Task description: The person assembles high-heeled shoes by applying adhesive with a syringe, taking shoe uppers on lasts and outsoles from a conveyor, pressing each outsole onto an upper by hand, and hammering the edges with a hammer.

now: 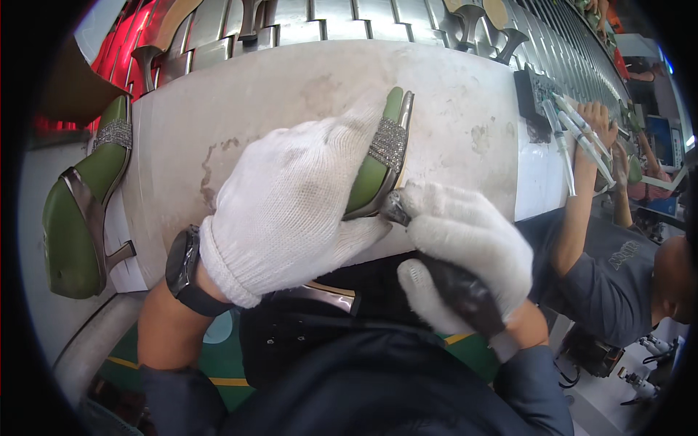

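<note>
A high-heeled sandal with a glittering strap [389,143] sits on a green shoe last [368,182], toe pointing away from me. My left hand [287,196], in a white knitted glove, is closed around its side, hiding much of the sandal. In my white-gloved right hand [469,232] is a hand tool with a dark handle [465,291]. Its dark, shiny end [395,208] is against or very close to the sole's right edge; I cannot tell which. The tool's exact kind is not clear. The sandal's metallic heel part [331,296] shows below my left hand.
A matching sandal on a green last [80,211] stands at the left. Beyond the worn white worktop [291,87] runs a metal slat conveyor [305,30] carrying several heeled soles. At the right, a co-worker's hand [598,123] is near several syringes [582,134] and a dark block [534,102].
</note>
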Motion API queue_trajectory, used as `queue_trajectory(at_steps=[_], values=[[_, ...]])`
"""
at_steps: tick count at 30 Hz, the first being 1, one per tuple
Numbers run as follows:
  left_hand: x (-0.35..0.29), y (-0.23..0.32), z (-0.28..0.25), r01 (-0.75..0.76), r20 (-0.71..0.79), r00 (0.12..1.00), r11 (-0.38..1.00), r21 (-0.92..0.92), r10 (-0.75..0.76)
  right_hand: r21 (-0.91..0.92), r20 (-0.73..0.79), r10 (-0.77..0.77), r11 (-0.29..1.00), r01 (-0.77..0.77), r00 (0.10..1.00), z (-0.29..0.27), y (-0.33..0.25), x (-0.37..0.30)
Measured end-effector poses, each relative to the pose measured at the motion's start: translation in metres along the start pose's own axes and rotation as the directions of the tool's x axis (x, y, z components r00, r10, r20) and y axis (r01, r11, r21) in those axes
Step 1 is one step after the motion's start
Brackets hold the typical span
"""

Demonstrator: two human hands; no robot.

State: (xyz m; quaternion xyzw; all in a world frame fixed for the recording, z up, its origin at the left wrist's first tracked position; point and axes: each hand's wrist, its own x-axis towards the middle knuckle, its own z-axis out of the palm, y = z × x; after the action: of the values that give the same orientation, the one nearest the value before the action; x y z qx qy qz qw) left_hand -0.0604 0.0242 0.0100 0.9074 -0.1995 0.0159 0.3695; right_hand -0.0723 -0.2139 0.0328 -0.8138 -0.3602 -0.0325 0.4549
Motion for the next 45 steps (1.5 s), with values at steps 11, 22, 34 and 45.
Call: queue_trajectory(at_steps=[11, 22, 34, 45], values=[[-0.010, -0.008, -0.019, -0.090, 0.076, 0.992, 0.988, -0.129, 0.100, -0.130, -0.228, -0.008, 0.991, -0.022, 0.974, 0.065, -0.034, -0.021], [-0.049, -0.008, -0.017, 0.011, -0.055, 0.998, 0.988, -0.153, -0.019, -0.081, -0.092, -0.037, 0.996, 0.030, 0.995, 0.018, -0.013, -0.014], [-0.045, -0.010, -0.006, -0.017, -0.103, 0.995, 0.992, -0.123, 0.005, 0.063, -0.011, 0.081, 0.995, -0.080, 0.997, 0.038, -0.028, -0.018], [-0.040, -0.008, 0.000, -0.046, -0.157, 0.987, 0.994, -0.098, 0.030, 0.095, -0.041, 0.061, 0.994, -0.057, 0.997, 0.047, -0.037, -0.013]])
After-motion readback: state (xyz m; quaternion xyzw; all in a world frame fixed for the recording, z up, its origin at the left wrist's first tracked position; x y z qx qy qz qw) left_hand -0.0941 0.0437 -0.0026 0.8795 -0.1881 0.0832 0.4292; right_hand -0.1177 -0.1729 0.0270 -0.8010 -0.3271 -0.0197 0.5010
